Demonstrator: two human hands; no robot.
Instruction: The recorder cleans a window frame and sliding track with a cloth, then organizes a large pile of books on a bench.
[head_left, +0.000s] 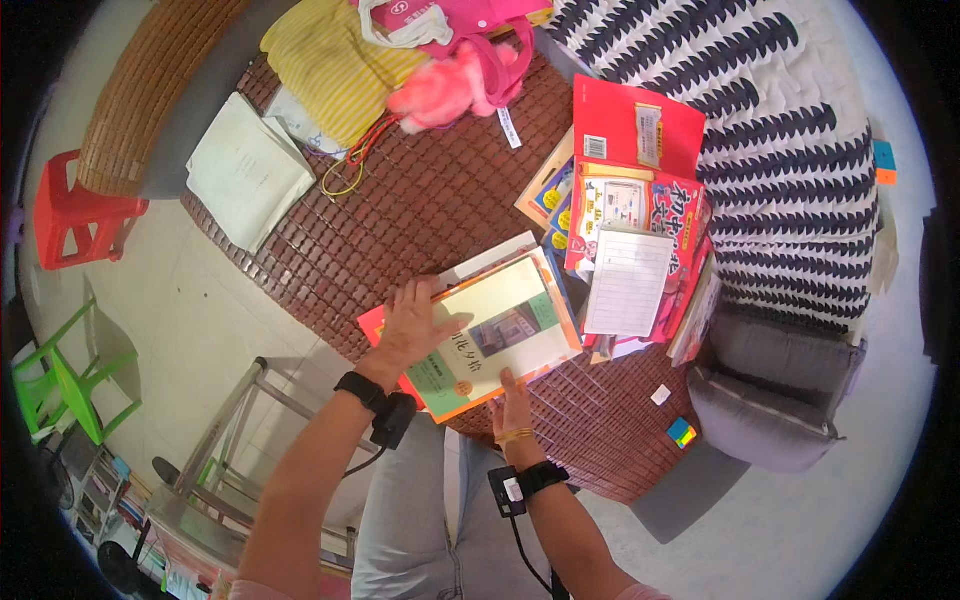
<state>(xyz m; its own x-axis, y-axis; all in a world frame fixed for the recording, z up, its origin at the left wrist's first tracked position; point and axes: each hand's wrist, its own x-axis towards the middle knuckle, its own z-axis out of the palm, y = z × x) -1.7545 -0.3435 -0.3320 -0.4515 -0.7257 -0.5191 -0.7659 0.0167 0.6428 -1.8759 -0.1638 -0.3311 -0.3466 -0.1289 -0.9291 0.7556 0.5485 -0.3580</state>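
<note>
A stack of books lies at the near edge of the brown woven mat, topped by a cream and green paperback (491, 330) that bears writing and a small picture. My left hand (412, 322) grips the stack's left side, with the thumb on the cover and the fingers over the far edge. At the near edge, my right hand (514, 409) has its thumb on top and its other fingers partly hidden beneath. Orange, red and white edges of other books stick out under the paperback. Just right of the stack, a lined white notepad (628, 281) rests on red books (679, 217).
The woven mat (420, 202) covers the seat. White papers (247, 172), a yellow striped cloth (337, 67), a pink plush toy (457, 86) and a pink bag (480, 15) lie farther off. At right are a grey cushion (765, 405) and small sticky flags (681, 433). A metal-framed stool (225, 420) stands at left.
</note>
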